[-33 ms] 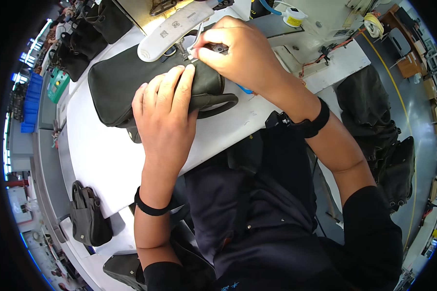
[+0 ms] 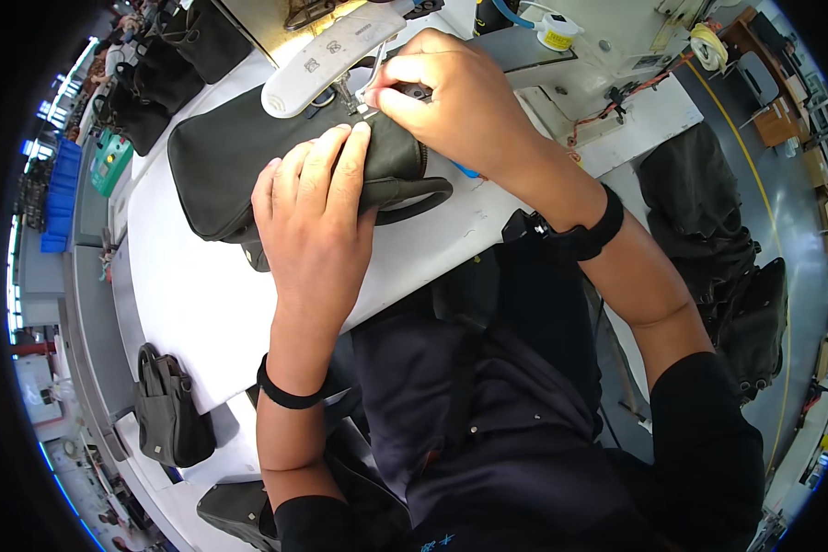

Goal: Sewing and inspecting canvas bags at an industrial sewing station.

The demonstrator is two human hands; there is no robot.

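A dark green handbag lies on its side on the white worktable, its top partly under the white arm of a sewing machine. My left hand rests flat on the bag, fingers stretched out toward the machine's presser foot. At the foot, my right hand is closed in a pinch beside the needle area. What its fingertips hold is too small and too hidden to name. The bag's looped handle sticks out to the right of my left hand.
More dark bags stand at the back left, near a green box. One small handbag sits at the table's left edge. Several dark bags or pieces are heaped at my right. A white-and-yellow container stands behind the machine.
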